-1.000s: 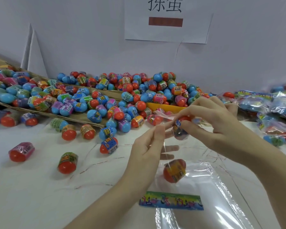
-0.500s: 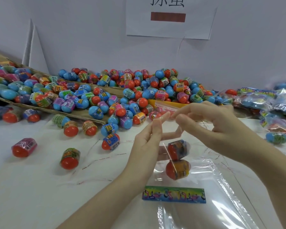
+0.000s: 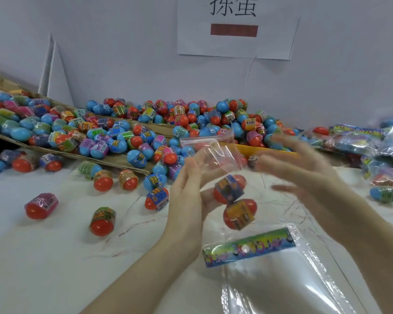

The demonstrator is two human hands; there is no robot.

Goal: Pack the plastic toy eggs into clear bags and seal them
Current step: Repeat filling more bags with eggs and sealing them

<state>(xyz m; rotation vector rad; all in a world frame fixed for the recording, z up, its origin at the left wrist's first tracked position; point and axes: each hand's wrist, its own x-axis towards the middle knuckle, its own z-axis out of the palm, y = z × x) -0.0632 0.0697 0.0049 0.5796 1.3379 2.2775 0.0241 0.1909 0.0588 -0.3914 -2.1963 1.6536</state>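
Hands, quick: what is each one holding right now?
Left hand: grips the clear bag, two eggs inside.
Right hand: open, blurred, holding nothing.

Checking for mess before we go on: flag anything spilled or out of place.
Loose eggs have rolled off the tilted cardboard tray onto the white table, scattered apart on their sides. Nothing looks broken.

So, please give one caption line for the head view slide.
Left hand holds a clear plastic bag containing two red toy eggs; blurred right hand open beside it.

White wall sign (image 3: pixel 236 28) reads "拣蛋".
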